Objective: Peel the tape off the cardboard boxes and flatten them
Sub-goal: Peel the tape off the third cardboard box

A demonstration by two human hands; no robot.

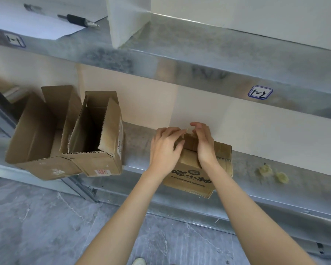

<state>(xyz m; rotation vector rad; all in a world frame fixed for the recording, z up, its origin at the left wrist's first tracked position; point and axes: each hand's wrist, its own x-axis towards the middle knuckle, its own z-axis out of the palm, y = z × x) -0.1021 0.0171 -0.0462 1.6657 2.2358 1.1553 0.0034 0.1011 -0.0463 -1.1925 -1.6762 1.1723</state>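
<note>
On the grey metal shelf (138,138), two open brown cardboard boxes (46,134) sit left. Centre, left hand (163,148) and right hand (203,142) clamp fingers (177,132) on pale tape (188,131) atop a small printed cardboard box (189,173) overhanging the edge; a hard tug could topple it.

A single head-worn wide-angle camera faces forward and steeply down at a metal shelf (139,142) from close range. The left hand (165,148) and right hand (203,144) on the cardboard box (191,173) sit at frame centre; the floor (36,226) fills the lower left of the frame.
</note>
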